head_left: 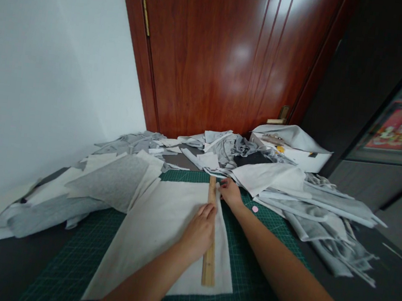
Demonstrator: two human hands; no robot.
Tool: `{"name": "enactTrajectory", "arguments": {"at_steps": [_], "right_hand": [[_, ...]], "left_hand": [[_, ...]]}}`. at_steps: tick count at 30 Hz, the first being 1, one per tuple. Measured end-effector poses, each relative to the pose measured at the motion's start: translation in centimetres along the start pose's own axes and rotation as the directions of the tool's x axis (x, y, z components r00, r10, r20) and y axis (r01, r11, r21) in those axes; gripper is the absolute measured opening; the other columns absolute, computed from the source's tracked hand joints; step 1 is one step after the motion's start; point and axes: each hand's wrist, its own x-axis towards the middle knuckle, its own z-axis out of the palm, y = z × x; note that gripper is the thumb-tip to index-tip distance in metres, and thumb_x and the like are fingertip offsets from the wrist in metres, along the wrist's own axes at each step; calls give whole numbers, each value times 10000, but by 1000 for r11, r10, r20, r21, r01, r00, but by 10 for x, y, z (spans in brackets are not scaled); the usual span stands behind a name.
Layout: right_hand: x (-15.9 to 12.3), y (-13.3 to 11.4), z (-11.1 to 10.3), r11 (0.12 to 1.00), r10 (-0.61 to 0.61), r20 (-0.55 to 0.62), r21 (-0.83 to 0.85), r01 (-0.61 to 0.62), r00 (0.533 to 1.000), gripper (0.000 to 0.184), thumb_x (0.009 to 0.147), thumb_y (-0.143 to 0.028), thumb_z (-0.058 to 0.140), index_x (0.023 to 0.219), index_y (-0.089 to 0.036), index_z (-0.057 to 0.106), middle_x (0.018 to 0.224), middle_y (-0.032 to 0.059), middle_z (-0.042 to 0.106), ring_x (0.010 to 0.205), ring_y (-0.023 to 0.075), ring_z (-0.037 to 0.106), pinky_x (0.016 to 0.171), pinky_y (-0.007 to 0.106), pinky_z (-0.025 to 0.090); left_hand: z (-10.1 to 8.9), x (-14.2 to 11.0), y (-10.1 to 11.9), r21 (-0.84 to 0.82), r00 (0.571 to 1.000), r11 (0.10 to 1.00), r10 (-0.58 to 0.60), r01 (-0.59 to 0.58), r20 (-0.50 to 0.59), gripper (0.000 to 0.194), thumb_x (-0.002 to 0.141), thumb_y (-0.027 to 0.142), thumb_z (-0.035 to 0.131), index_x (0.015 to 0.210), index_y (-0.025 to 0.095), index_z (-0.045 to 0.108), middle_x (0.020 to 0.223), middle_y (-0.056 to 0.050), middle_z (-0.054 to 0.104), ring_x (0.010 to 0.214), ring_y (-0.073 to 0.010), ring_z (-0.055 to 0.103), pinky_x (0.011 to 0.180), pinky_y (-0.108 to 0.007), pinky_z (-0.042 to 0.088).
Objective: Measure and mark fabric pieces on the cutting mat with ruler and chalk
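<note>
A white fabric sheet (162,229) lies spread on a green cutting mat (257,255). A wooden ruler (209,249) lies lengthwise along the sheet's right side. My left hand (200,231) presses flat on the ruler's middle, fingers stretched out. My right hand (230,192) is at the ruler's far end, fingers pinched together on something too small to make out, touching the fabric beside the ruler. A small pink disc (255,209) lies on the mat just right of my right wrist.
Grey and white fabric pieces (109,183) are heaped on the left, and more strips (324,219) on the right. A white box (296,152) stands at the back right. Behind is a brown wooden door (228,51), with a dark cabinet (391,120) at right.
</note>
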Motion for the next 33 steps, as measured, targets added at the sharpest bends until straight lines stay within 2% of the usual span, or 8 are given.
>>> {"name": "enactTrajectory", "arguments": {"at_steps": [3, 6, 13, 16, 21, 25, 29, 33], "right_hand": [[2, 0, 1, 1000, 15, 19, 18, -16, 1000, 312, 782, -125, 520, 1087, -159, 571, 971, 70, 679, 542, 111, 620, 512, 208, 474], [1, -2, 1, 999, 28, 30, 27, -29, 999, 279, 799, -130, 507, 1065, -153, 588, 934, 72, 688, 562, 117, 635, 515, 206, 476], [-22, -1, -17, 1000, -6, 107, -19, 8, 994, 159, 844, -221, 524, 955, -170, 626, 661, 2, 656, 534, 125, 606, 535, 216, 440], [-42, 4, -23, 993, -94, 121, -57, 101, 988, 174, 836, -223, 543, 981, -166, 619, 701, 0, 662, 603, 128, 614, 600, 224, 424], [-75, 8, -25, 947, -248, 70, -194, 257, 966, 246, 814, -192, 537, 1052, -169, 594, 825, 23, 687, 762, 164, 631, 668, 240, 391], [-88, 0, -26, 921, -224, 106, -303, 246, 969, 280, 832, -210, 526, 1107, -175, 567, 826, 38, 690, 784, 193, 643, 665, 256, 374], [-90, -6, -29, 897, -180, 111, -390, 210, 977, 296, 838, -203, 524, 1131, -165, 547, 847, 69, 690, 828, 221, 655, 691, 274, 375], [-89, -4, -34, 907, -186, 149, -355, 228, 971, 290, 841, -236, 544, 1119, -154, 553, 819, 64, 683, 803, 214, 651, 666, 270, 378]], "left_hand": [[0, -1, -1, -40, 1000, 999, -3, 3, 14, 686, 668, -36, 400, 1342, 87, 452, 1416, -140, 445, 1350, -236, 347, 1136, -407, 323], [1, -1, -3, -79, 1000, 997, 9, -10, -18, 720, 662, -73, 368, 1337, 159, 464, 1386, -98, 480, 1325, -213, 383, 1125, -420, 345], [4, 1, -4, -36, 999, 999, 41, -41, 1, 717, 673, -83, 360, 1351, 133, 446, 1397, -126, 469, 1342, -221, 362, 1132, -433, 335], [3, 1, -3, -8, 999, 999, 44, -44, 14, 709, 672, -78, 365, 1354, 103, 435, 1409, -143, 455, 1351, -224, 350, 1137, -418, 326], [4, 2, -5, 21, 998, 998, 56, -57, 43, 690, 674, -73, 366, 1352, 43, 415, 1436, -173, 418, 1369, -238, 323, 1140, -415, 315], [6, 3, -8, -3, 996, 996, 88, -88, 25, 649, 695, -57, 363, 1337, 20, 427, 1421, -193, 432, 1363, -249, 334, 1141, -431, 315], [6, 3, -10, -44, 994, 993, 110, -110, 4, 643, 709, -47, 366, 1328, 100, 454, 1413, -152, 457, 1352, -234, 358, 1127, -455, 338], [3, 3, -9, -71, 995, 992, 104, -103, 3, 629, 718, -39, 387, 1317, 135, 470, 1408, -132, 468, 1343, -235, 373, 1123, -467, 342]]}}
